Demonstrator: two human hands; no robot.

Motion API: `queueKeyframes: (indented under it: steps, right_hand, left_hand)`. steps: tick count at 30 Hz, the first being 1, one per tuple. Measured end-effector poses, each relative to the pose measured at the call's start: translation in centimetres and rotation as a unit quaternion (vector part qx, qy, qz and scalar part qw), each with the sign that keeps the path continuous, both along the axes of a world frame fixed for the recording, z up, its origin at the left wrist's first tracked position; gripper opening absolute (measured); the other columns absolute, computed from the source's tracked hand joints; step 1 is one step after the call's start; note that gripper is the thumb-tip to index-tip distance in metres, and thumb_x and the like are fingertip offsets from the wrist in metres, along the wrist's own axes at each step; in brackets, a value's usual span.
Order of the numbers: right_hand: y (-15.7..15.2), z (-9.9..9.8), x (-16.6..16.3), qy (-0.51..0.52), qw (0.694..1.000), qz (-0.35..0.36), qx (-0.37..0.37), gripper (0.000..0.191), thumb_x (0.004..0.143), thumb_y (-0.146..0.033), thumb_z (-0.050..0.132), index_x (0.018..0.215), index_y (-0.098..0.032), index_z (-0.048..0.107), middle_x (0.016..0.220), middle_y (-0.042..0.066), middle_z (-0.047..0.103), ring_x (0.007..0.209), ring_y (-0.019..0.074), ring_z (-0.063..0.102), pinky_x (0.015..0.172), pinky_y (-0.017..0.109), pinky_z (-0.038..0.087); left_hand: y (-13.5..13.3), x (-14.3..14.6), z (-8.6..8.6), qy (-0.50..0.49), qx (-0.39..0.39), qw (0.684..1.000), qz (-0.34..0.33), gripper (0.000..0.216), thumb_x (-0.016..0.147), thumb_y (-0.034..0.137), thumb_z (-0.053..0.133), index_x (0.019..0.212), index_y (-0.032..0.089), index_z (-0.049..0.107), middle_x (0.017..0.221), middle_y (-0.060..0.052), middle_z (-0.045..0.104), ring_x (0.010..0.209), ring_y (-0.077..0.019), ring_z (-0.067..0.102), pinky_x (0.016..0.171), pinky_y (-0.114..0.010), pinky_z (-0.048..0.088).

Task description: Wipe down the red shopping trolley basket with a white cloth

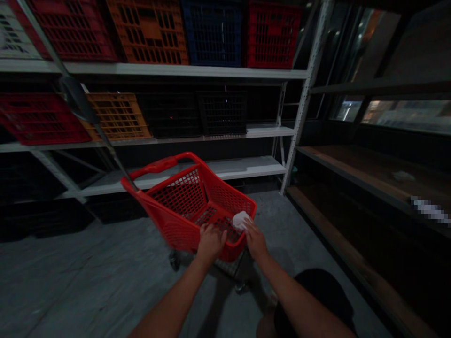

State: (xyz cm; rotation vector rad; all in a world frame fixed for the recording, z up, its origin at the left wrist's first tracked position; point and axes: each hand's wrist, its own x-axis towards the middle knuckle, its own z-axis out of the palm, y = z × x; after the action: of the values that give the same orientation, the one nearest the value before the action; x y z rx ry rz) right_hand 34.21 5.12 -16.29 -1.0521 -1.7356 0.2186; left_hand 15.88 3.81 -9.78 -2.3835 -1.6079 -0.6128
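Observation:
A red plastic shopping cart [169,227] stands on the floor in front of me, its handle to the far left. My left hand [211,241] is closed over the near side rim of its basket. At the cart's right end my right hand [256,238] holds a crumpled white cloth [241,220], which lies against the inside of the basket near the rim. The fingers of that hand are pressed on the cloth. Apart from the cloth, I see only the basket's bare mesh floor inside.
Behind the cart a white metal rack [211,71] carries red, orange, blue and black crates, such as an orange crate [150,30]. A pole [109,145] rises from the cart's handle. Dark wooden shelves [352,157] line the right side. My knee in black [320,295] is close below.

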Motion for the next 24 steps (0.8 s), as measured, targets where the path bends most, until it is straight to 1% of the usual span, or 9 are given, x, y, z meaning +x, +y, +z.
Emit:
queueKeyframes:
  steps: [2,4,7,10,13,15,17,21,24]
  right_hand:
    - [-0.6,0.0,-0.8,0.016,1.0,-0.022,-0.015,0.034,0.089,-0.02,0.036,0.117,-0.02,0.057,0.128,0.006,0.05,0.127,0.0186,0.034,0.104,0.044,0.035]
    - [-2.6,-0.3,-2.3,0.012,1.0,-0.015,-0.022,0.035,0.089,-0.019,0.036,0.12,-0.02,0.054,0.131,0.006,0.047,0.129,0.0194,0.031,0.105,0.045,0.033]
    - [-5.9,-0.9,-4.4,-0.013,0.999,0.028,-0.021,0.039,0.09,-0.017,0.036,0.128,-0.022,0.046,0.135,0.005,0.042,0.131,0.0192,0.028,0.106,0.044,0.03]
    - [-7.0,-1.1,-4.2,-0.054,0.995,0.077,0.026,0.043,0.089,-0.015,0.036,0.131,-0.022,0.041,0.134,0.004,0.044,0.13,0.0185,0.03,0.106,0.042,0.032]
    - [-5.3,-0.9,-1.8,-0.11,0.985,0.109,0.08,0.044,0.088,-0.012,0.036,0.131,-0.02,0.042,0.132,0.006,0.047,0.128,0.0179,0.034,0.103,0.04,0.036]
    - [-3.3,-0.8,0.3,-0.136,0.981,0.106,0.091,0.043,0.088,-0.012,0.036,0.13,-0.02,0.043,0.13,0.007,0.048,0.126,0.0175,0.036,0.102,0.04,0.038]
    - [-0.9,-0.9,2.4,-0.15,0.981,0.094,0.085,0.042,0.088,-0.013,0.037,0.128,-0.02,0.045,0.13,0.007,0.049,0.125,0.0173,0.038,0.102,0.04,0.038]
    - [3.9,-0.2,5.7,-0.13,0.99,0.02,0.048,0.038,0.087,-0.017,0.037,0.121,-0.021,0.053,0.125,0.006,0.053,0.121,0.0186,0.044,0.1,0.041,0.039]
    - [5.9,1.3,6.3,-0.063,0.995,-0.073,0.029,0.037,0.088,-0.023,0.035,0.119,-0.018,0.055,0.123,0.009,0.055,0.121,0.0211,0.044,0.1,0.046,0.037]
  left_hand:
    - [0.0,0.2,0.0,-0.003,-0.001,1.0,0.006,0.044,0.088,0.033,0.03,0.066,0.017,0.063,0.069,-0.006,0.067,0.083,-0.0204,0.054,0.093,-0.043,0.024]
    - [0.1,0.2,-0.1,-0.004,-0.006,1.0,0.008,0.044,0.088,0.033,0.029,0.066,0.017,0.064,0.07,-0.007,0.067,0.085,-0.0207,0.054,0.094,-0.044,0.023]
    - [0.1,-0.1,-0.2,-0.008,-0.021,1.0,0.006,0.045,0.088,0.033,0.028,0.066,0.018,0.063,0.071,-0.006,0.067,0.085,-0.0204,0.053,0.094,-0.045,0.022]
    - [-0.2,-1.0,-0.4,-0.019,-0.038,0.999,-0.015,0.042,0.088,0.033,0.03,0.066,0.019,0.063,0.07,-0.004,0.066,0.082,-0.0184,0.052,0.094,-0.045,0.021]
    - [-0.8,-2.1,-0.3,-0.031,-0.047,0.997,-0.045,0.039,0.088,0.031,0.032,0.064,0.02,0.061,0.067,-0.001,0.064,0.08,-0.0158,0.051,0.092,-0.043,0.021]
    - [-1.4,-2.8,-0.2,-0.033,-0.048,0.997,-0.058,0.037,0.087,0.028,0.033,0.061,0.02,0.059,0.065,0.0,0.062,0.078,-0.0145,0.05,0.092,-0.042,0.021]
    - [-2.0,-3.4,-0.1,-0.026,-0.049,0.996,-0.071,0.036,0.086,0.027,0.034,0.06,0.019,0.057,0.063,0.001,0.061,0.077,-0.0136,0.049,0.091,-0.041,0.021]
    - [-3.0,-5.1,0.0,-0.009,-0.053,0.995,-0.081,0.034,0.086,0.027,0.035,0.06,0.019,0.056,0.064,0.0,0.06,0.077,-0.0136,0.048,0.09,-0.041,0.022]
    - [-3.5,-6.8,0.3,0.002,-0.065,0.994,-0.093,0.033,0.085,0.026,0.035,0.062,0.019,0.057,0.065,0.0,0.06,0.079,-0.0142,0.049,0.092,-0.042,0.023]
